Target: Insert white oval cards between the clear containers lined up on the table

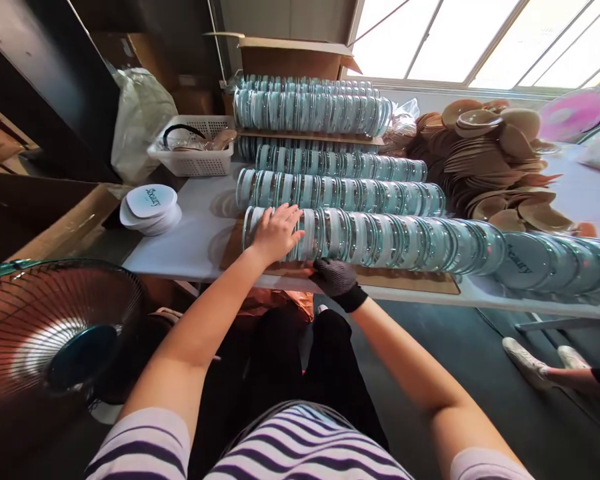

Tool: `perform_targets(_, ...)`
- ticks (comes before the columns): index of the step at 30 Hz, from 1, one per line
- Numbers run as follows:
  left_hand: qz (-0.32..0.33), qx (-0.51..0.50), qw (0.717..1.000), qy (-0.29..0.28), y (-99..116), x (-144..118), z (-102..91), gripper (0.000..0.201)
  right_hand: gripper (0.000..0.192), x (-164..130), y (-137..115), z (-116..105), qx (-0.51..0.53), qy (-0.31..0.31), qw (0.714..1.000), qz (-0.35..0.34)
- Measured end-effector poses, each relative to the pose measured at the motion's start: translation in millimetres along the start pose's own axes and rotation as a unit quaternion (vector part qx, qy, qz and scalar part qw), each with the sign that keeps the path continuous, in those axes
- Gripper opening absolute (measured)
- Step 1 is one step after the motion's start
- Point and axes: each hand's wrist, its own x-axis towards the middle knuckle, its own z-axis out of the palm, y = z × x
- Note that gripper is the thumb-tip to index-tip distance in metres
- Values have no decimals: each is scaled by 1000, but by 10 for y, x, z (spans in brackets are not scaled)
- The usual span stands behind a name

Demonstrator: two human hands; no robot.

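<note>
The nearest row of round cases (380, 240) lies straight ahead of you at the front of the worktop (190, 240), and its long axis runs left to right across your body, not away from you. The cases stand on edge, packed face to face, on a strip of cardboard (410, 280) that reaches almost to the worktop's near edge.

Your left hand (277, 232) is the one on the row: bare, fingers spread, it lies flat over the tops of the cases close to the row's left end, pressing rather than gripping. Your right hand (336, 277), in a dark glove, sits lower, at the front edge just below the row, touching the cardboard; you cannot tell from here whether its fingers curl around the edge or only rest on it. The two hands are near each other, left higher and farther in.

Room is tight behind: a second row (340, 192) lies just beside the first, parallel, with more rows stacked beyond it. To the left there is bare worktop, then a small stack of white lids (151, 208). To the right the row stretches well past your reach. The drop-off in front is the closest edge; a fan (55, 333) stands low at your left.
</note>
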Motion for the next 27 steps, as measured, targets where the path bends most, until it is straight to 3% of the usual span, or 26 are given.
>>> perform_targets(2,21,1,1000,10,108,49,-17,54,46,176,248,-348,0,72,997,36)
perform_targets(4,47,-3,999,16,237,127,15,57,48,478,520,-696,-40,79,994,61)
perform_targets(6,59,-2,998,15,352,209,90,58,49,862,737,-940,-99,-66,991,58)
perform_targets(8,61,8,998,13,423,261,184,57,42,1241,858,-1047,-109,-172,979,31)
perform_targets(13,76,28,996,27,427,246,326,58,24,1812,857,-999,-87,-268,958,-54)
perform_targets(18,78,25,996,21,407,236,310,60,21,1981,765,-941,-84,-321,940,-84)
perform_targets(21,71,16,997,9,415,260,279,59,23,1986,695,-968,-99,-309,941,-96)
perform_targets(24,60,10,998,-3,420,281,263,53,29,1833,656,-1050,-129,-251,954,-99)
perform_targets(27,45,2,999,-8,420,285,271,50,31,1415,656,-1092,-131,-152,977,-74)
